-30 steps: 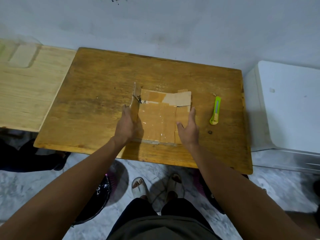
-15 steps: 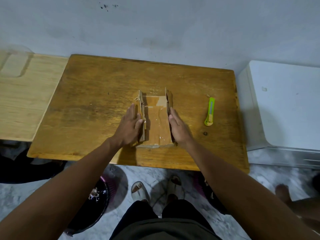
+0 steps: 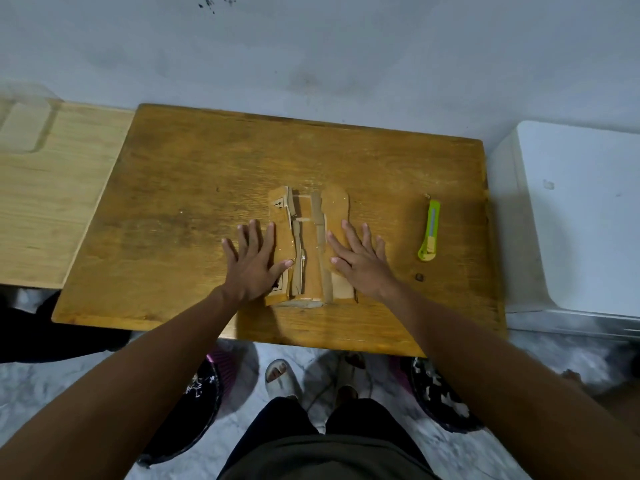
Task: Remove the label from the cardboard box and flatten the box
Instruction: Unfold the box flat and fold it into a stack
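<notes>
the cardboard box (image 3: pixel 311 249) lies folded near the middle of the counter (image 3: pixel 194 188), towards its near edge, its long axis running away from the person. its two side panels are turned in over a central strip, and a narrow gap between them shows the layers underneath. bits of black print show on the left panel; whether any label remains, i cannot tell.

the left hand (image 3: pixel 254 266) lies flat with its fingers (image 3: pixel 252 233) spread, the thumb and palm edge on the left panel, the other digits out on the bare wood. the right hand (image 3: pixel 360 263) lies flat and spread too, its inner digits on the right panel. neither hand pinches anything.

so the box sits between the two hands, equally near to both, and the fold lines run parallel to the forearms (which probably means the pressing has to go straight down and inward along those creases). the bundle looks thick at the near end, so it may spring open if let go.

a green utility knife (image 3: pixel 430 231) lies well apart to the right, parallel to the box.
</notes>
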